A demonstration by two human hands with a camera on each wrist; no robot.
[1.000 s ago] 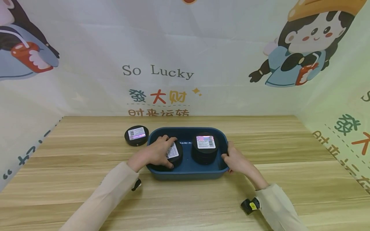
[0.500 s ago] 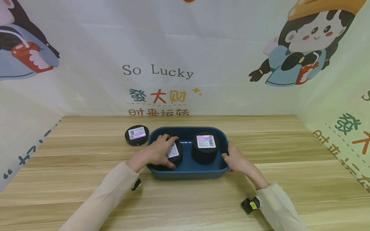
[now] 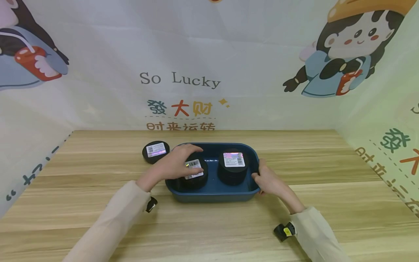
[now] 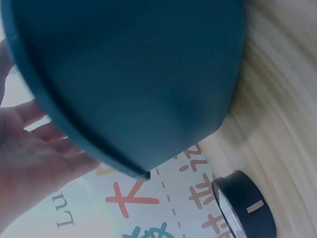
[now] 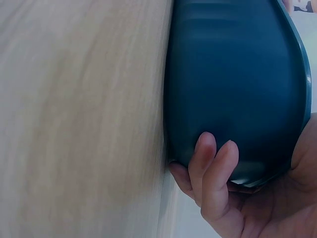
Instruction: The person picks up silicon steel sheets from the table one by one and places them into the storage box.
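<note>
A dark blue plastic tub (image 3: 214, 197) sits on the table, with black, round, flat cases standing in it. At its left end, my left hand (image 3: 171, 163) hovers over a labelled black case (image 3: 195, 183), fingers and thumb spread, apparently not gripping it. The left wrist view shows the relaxed fingers (image 4: 47, 131) beyond the tub's rim. My right hand (image 3: 270, 181) holds the right end of the tub, its thumb at the rim and its fingers (image 5: 218, 173) curled against the outer wall. Toward the tub's right side stands a stack of black cases (image 3: 232, 176), a label on top.
Another labelled black round case (image 3: 154, 159) lies on the wooden table (image 3: 209, 233), just outside the tub's back left corner. Behind the table hangs a printed cloth (image 3: 248, 65), which also covers both sides.
The left hand has let go of the left black case and risen a little, moving back and to the left. More of that case's label shows. The right hand stays on the tub.
</note>
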